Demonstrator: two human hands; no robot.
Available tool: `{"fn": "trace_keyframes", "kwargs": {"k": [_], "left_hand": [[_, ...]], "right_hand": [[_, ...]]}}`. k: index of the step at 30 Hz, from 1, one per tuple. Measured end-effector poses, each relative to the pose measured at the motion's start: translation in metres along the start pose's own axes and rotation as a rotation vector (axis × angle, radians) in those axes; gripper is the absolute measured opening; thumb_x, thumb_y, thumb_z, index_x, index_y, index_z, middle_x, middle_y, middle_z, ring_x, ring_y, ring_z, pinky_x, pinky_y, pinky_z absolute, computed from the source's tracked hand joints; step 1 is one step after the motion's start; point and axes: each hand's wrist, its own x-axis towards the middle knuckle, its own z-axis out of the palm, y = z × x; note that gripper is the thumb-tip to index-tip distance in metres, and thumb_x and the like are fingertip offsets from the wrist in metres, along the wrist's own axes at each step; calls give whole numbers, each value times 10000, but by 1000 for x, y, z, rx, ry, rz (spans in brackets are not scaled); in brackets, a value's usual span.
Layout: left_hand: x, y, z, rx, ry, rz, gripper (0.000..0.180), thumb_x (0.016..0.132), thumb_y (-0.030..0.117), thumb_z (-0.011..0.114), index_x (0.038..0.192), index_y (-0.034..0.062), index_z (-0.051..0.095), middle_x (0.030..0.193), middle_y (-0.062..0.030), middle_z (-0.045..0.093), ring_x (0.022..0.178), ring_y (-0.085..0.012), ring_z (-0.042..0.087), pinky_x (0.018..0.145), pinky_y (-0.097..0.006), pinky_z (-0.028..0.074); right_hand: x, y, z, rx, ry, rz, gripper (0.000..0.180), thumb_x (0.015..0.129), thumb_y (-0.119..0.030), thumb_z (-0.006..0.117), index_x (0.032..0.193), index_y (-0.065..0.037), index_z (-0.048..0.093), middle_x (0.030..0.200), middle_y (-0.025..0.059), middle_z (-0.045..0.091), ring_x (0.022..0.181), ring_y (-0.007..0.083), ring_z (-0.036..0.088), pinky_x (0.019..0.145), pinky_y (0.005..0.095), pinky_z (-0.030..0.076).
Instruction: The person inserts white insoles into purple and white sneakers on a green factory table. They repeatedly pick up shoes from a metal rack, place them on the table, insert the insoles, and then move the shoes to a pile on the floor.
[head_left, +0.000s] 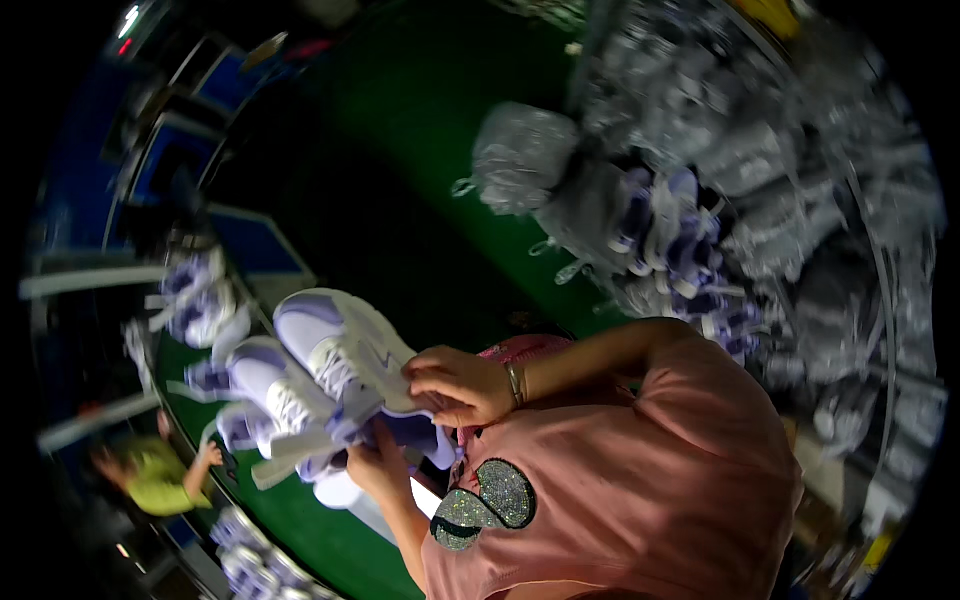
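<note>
Looks like a shoe factory floor to me: a long green conveyor belt (420,130) carries lilac-and-white sneakers (200,300), heaps of bagged pairs (700,170) fill the upper right, and another worker (155,475) sits at the lower left.

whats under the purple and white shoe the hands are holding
Under the purple and white shoe sit a second matching shoe and the green belt. The left hand cups its heel; the sole is hidden.

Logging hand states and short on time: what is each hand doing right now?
Left hand: closed on the shoe from below.
Right hand: fingers curled on the shoe's top edge, gripping it.
</note>
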Motion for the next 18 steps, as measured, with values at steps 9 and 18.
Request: {"fn": "trace_keyframes", "kwargs": {"k": [9,18], "left_hand": [[102,79,178,17,-762,376,271,767,106,530,993,-42,507,877,-111,590,794,-167,544,721,-270,412],[147,136,349,405,-882,869,366,714,319,505,792,-38,524,729,-234,570,702,-396,552,637,-462,430]], "right_hand": [[-88,21,-94,-366,521,571,438,712,-201,578,1081,-6,447,1121,211,419,1025,345,413,872,372,345],[-161,31,-95,-444,903,1259,442,761,-268,515,1101,3,438,1110,211,449,1047,343,407,892,382,327]]}}
